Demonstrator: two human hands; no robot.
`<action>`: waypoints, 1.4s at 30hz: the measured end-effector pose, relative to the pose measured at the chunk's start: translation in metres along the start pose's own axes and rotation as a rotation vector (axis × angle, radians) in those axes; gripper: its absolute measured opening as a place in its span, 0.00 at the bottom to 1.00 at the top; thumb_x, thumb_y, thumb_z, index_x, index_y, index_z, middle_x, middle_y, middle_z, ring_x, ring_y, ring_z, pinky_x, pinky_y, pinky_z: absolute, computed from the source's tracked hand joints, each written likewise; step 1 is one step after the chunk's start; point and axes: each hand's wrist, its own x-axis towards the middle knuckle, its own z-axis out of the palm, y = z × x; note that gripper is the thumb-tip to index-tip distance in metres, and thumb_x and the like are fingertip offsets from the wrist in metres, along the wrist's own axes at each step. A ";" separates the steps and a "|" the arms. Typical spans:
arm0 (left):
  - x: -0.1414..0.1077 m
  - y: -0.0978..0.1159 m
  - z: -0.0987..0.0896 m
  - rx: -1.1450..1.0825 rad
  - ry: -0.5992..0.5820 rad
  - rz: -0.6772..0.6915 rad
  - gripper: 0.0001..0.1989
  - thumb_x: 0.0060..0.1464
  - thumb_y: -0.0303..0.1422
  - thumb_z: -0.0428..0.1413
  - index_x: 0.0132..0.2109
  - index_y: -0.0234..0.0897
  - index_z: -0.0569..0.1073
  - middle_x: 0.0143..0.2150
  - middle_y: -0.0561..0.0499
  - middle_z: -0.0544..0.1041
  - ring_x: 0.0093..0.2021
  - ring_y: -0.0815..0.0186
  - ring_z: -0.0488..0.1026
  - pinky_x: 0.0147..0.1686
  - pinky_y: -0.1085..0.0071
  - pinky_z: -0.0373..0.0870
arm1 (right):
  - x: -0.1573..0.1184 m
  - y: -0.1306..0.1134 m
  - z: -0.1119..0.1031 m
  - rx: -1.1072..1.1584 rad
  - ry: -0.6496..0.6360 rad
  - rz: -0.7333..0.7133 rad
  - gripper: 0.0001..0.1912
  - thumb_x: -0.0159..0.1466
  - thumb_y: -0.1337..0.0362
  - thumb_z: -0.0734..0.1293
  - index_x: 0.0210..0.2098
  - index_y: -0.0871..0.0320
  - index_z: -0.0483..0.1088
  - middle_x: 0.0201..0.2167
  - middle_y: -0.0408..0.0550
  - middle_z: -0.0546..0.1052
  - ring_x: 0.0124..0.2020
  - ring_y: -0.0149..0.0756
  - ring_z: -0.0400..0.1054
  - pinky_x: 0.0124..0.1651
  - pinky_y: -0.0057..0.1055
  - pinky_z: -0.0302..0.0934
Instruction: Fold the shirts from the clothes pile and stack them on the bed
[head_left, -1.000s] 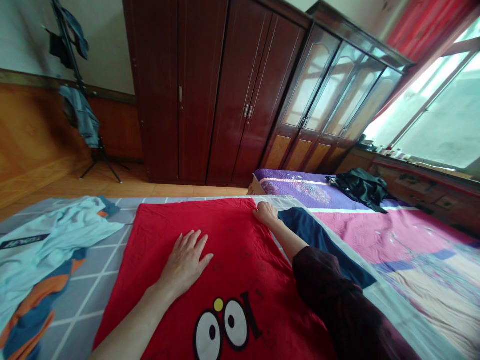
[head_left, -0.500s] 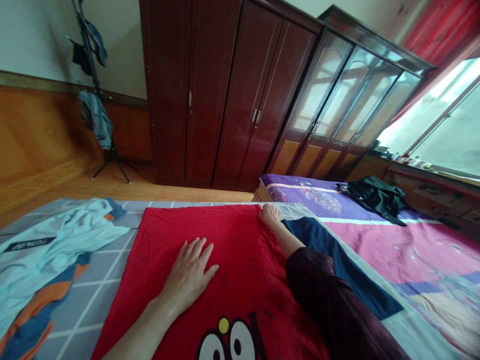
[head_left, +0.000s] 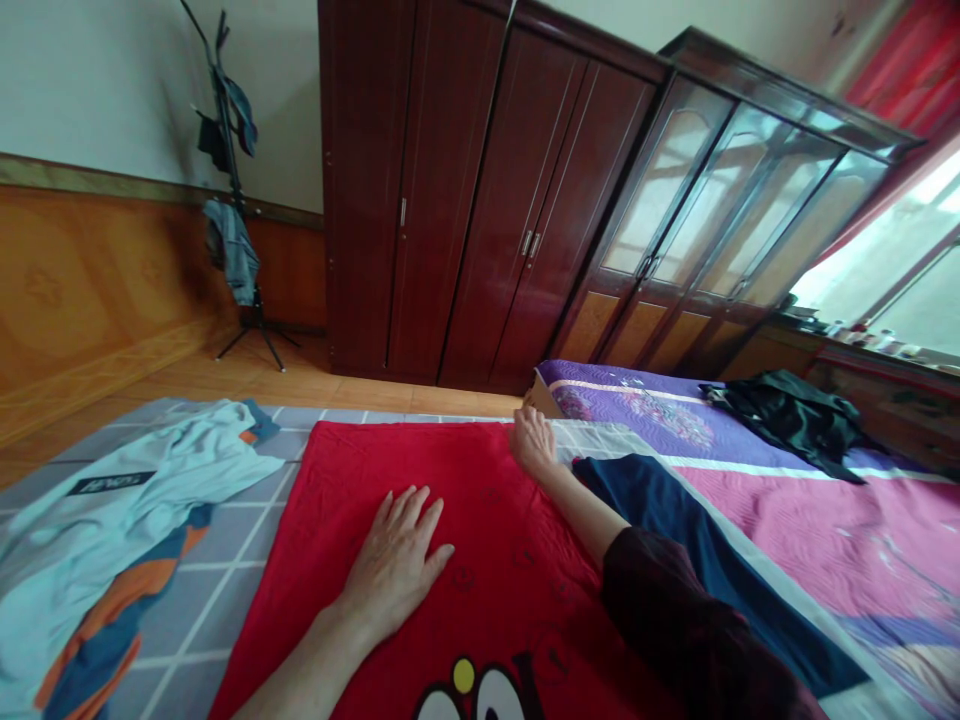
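A red cloth (head_left: pixel 360 455) with a cartoon-eye print lies spread on the bed in front of me. My left hand (head_left: pixel 401 555) rests flat on its middle, fingers spread. At the cloth's far right corner, my right hand (head_left: pixel 533 440) is closed on the fabric; the fingertips are hidden from view. The sleeve on my right arm is dark, and the left forearm is bare. A dark blue cloth (head_left: pixel 675 530) lies to the right of my right forearm.
A light blue shirt (head_left: pixel 180 480) lies on the left of the grey checked bedding (head_left: pixel 202 610). To the right is a second bed with a purple and pink cover (head_left: pixel 750 500), a black garment (head_left: pixel 787 415) on it. Wardrobes (head_left: pixel 480 200) and a coat stand (head_left: pixel 236 190) stand beyond.
The view has swung a little left, so the room shifts rightward. My right hand has moved slightly left with the cloth's corner. My left hand stays flat on the cloth.
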 end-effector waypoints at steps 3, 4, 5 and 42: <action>0.000 0.000 0.001 0.004 -0.008 -0.004 0.26 0.59 0.42 0.49 0.61 0.36 0.64 0.65 0.42 0.60 0.65 0.53 0.55 0.64 0.52 0.48 | -0.032 -0.031 0.015 0.057 -0.041 -0.185 0.33 0.65 0.46 0.56 0.64 0.55 0.52 0.66 0.51 0.53 0.64 0.42 0.48 0.61 0.34 0.46; 0.000 0.000 0.001 0.005 -0.007 -0.003 0.26 0.59 0.42 0.49 0.61 0.36 0.64 0.65 0.42 0.60 0.65 0.53 0.55 0.64 0.52 0.48 | -0.038 -0.031 0.019 0.067 -0.064 -0.204 0.35 0.64 0.43 0.55 0.64 0.55 0.51 0.66 0.50 0.53 0.65 0.41 0.46 0.61 0.33 0.44; 0.000 0.000 0.000 0.005 -0.002 -0.003 0.26 0.59 0.42 0.49 0.61 0.36 0.65 0.65 0.42 0.60 0.65 0.53 0.54 0.64 0.52 0.48 | -0.039 -0.026 0.022 0.071 -0.084 -0.192 0.37 0.63 0.41 0.54 0.64 0.56 0.51 0.66 0.51 0.53 0.65 0.42 0.45 0.62 0.34 0.43; -0.001 -0.093 -0.034 0.238 0.101 -0.506 0.28 0.63 0.42 0.41 0.64 0.27 0.59 0.67 0.37 0.55 0.66 0.47 0.50 0.61 0.45 0.46 | -0.017 0.002 0.030 0.100 0.047 -0.110 0.35 0.66 0.51 0.54 0.65 0.70 0.49 0.66 0.68 0.47 0.66 0.57 0.41 0.63 0.51 0.40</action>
